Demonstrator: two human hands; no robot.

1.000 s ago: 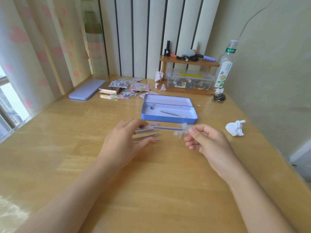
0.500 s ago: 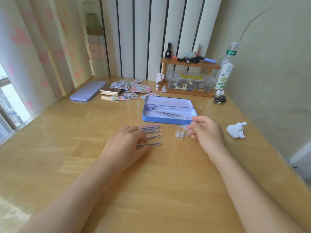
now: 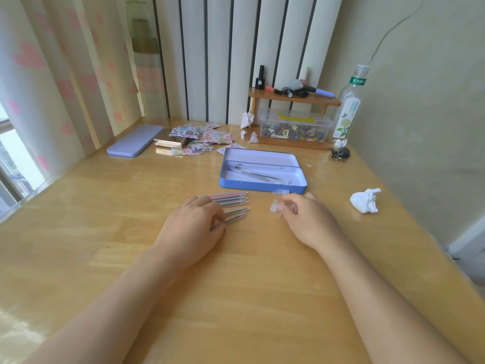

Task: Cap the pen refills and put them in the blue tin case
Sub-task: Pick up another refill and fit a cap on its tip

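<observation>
The open blue tin case point(image 3: 262, 188) lies on the wooden desk with two capped pen refills point(image 3: 258, 175) inside. In front of it, several uncapped refills point(image 3: 233, 199) lie side by side. My left hand point(image 3: 191, 228) rests on their left ends, its fingertips pinching the nearest refill point(image 3: 235, 219), which is angled away from the rest. My right hand point(image 3: 311, 222) is just right of them, its fingertips closed on a small clear cap point(image 3: 275, 207). Another clear cap point(image 3: 281, 192) lies against the tin's front wall.
The tin's lid point(image 3: 135, 141) lies at the back left beside a pile of stickers point(image 3: 202, 139). A crumpled tissue point(image 3: 365, 201) sits to the right. A small wooden shelf point(image 3: 294, 99), a clear box point(image 3: 295, 127) and a bottle point(image 3: 350, 106) stand at the back.
My right hand carried the capped refill into the tin, let it go and came back to the clear caps. My left hand shifted down onto the nearest loose refill.
</observation>
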